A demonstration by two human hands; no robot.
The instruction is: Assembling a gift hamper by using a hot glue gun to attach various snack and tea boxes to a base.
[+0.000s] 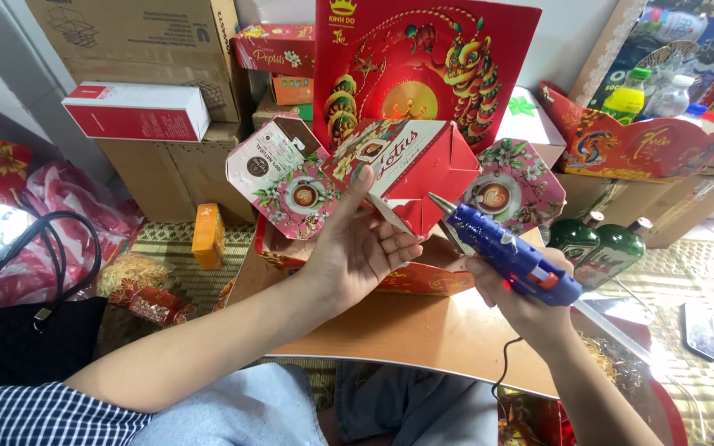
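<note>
While our left hand [357, 248] steadies a red biscuit box [411, 169], its thumb raised against the front and its fingers [402, 245] curled under an open flap, our right hand [522, 301] grips a blue glue gun [510, 256], fingers wrapped tight around the handle. We aim the silver nozzle at the flap's edge, just short of touching. We hold the box upright above a tan board [423, 330] across our lap, flanked by two pink floral coffee boxes [287, 182]. Two green bottles [597, 244] stand just right of the gun, and a large red gift box [423, 66] rises behind.
</note>
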